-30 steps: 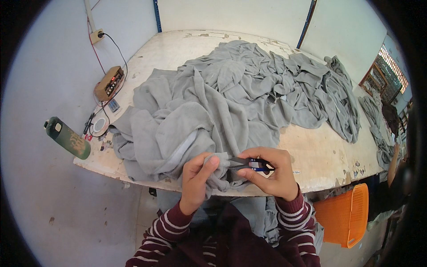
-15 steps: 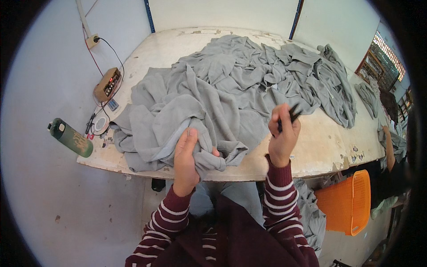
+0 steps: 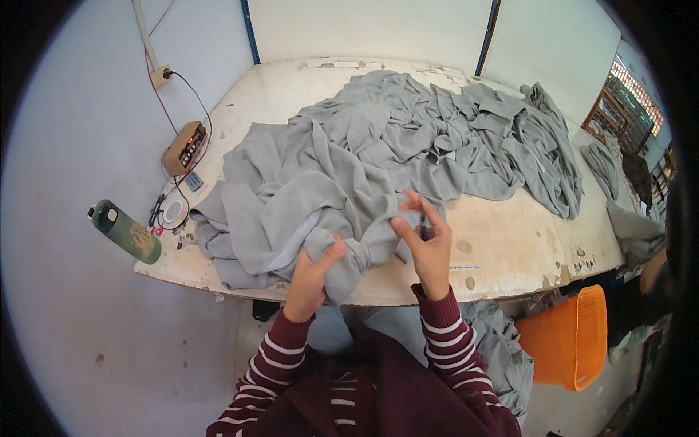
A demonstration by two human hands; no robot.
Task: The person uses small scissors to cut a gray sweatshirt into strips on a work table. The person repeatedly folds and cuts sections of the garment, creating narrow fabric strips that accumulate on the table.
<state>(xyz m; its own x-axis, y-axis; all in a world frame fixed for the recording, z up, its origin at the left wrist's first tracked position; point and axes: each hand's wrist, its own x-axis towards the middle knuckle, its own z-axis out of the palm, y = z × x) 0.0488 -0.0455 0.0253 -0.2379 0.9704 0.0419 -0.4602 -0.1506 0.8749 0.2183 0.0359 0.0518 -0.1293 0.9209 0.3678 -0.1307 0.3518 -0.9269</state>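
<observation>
Grey fabric (image 3: 298, 171) lies crumpled in a long heap across the pale worktable (image 3: 495, 247). At its front edge my left hand (image 3: 312, 280) grips a bunched fold, thumb on top. My right hand (image 3: 431, 251) is just to the right of that fold, fingers loosely curled around the dark thread snips (image 3: 424, 229), thumb raised toward the cloth. Whether the thumb touches the fabric is hard to tell. The snips are partly hidden by the fingers.
At left are a green bottle (image 3: 127, 237), a brown device box (image 3: 182, 149), cables and a small remote (image 3: 194, 181). An orange plastic basket (image 3: 553, 335) stands beside loose grey cloth (image 3: 495, 342) below the table. Another person's arm (image 3: 652, 273) shows at far right.
My right hand first lifted the snips up and right from the cloth, then came back down-left beside it with its fingers looser. My left hand kept gripping the fabric.
</observation>
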